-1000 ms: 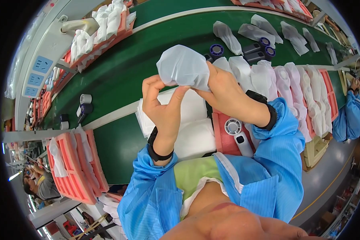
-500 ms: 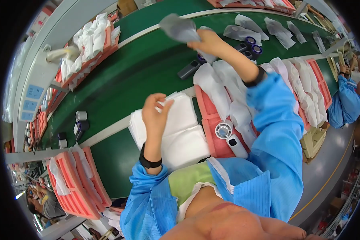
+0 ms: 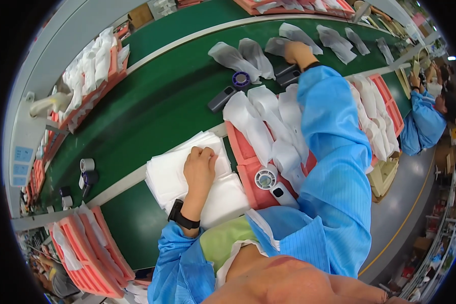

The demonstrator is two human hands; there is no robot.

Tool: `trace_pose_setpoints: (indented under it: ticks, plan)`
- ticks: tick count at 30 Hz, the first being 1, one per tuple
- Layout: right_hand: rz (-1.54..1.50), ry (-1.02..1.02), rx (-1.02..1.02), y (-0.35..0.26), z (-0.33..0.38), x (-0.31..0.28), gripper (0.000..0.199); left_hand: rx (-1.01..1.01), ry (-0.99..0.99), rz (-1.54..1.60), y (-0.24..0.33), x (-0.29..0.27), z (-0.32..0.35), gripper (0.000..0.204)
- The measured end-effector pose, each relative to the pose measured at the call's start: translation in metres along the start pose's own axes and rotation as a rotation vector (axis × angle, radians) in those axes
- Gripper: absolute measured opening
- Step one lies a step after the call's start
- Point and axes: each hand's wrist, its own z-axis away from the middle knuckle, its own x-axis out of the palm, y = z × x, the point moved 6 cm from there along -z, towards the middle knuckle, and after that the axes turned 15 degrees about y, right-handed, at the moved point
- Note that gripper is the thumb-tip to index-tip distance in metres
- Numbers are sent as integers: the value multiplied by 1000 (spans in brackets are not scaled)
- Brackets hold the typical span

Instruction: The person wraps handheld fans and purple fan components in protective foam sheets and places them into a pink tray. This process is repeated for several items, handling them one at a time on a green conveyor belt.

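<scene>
My left hand (image 3: 200, 169) rests on a stack of thin white sheets or sleeves (image 3: 220, 200), its fingers curled together; whatever they pinch is hidden. My right hand (image 3: 299, 53) reaches across the green belt and touches a device in a translucent sleeve (image 3: 275, 46); its fingers are hidden. Just below it lie dark fan-like devices (image 3: 289, 76), partly covered by the arm. To their left is another dark device with a purple ring (image 3: 241, 79). Two sleeved devices lie near that ring, one of them a translucent bundle (image 3: 233, 57).
A pink tray (image 3: 242, 152) before me holds white-sleeved pieces and an unwrapped white handheld fan (image 3: 265, 179). More pink trays (image 3: 83, 253) stand at lower left and a sleeve-filled tray (image 3: 93, 63) at upper left. Loose devices (image 3: 88, 172) lie on the left. A co-worker (image 3: 420, 121) is at right.
My right hand has let go of a sleeved device, now lying on the belt, and moved right to another. My left hand has lowered onto the stack, fingers closing. The view has shifted.
</scene>
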Motion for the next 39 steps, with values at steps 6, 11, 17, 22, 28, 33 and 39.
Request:
trace_pose_setpoints:
  ticks: [6, 11, 17, 22, 28, 33, 39]
  plan:
    - [-284, 39, -85, 83, 9, 53, 58, 43, -30, -1, 20, -6, -9, 17]
    - [-344, 58, -74, 80, 6, 13, 57, 49, -22, -26, 14, 1, -4, 15]
    - [-350, 297, 43, 51, 29, -66, 58, -24, -4, 110, -1, -1, -7, 14]
    - [-976, 282, -50, -38, 121, -151, 57, -276, -2, 372, -14, -17, -16, 12]
    - [-1232, 175, -656, -148, 222, -205, 55, -373, 75, 653, 2, -55, -29, 11]
    - [-1268, 264, -732, -176, 240, -207, 54, -365, 102, 803, 14, -80, -36, 11]
    - [-1386, 351, -734, -173, 252, -223, 55, -446, 215, 936, 4, -98, -36, 11]
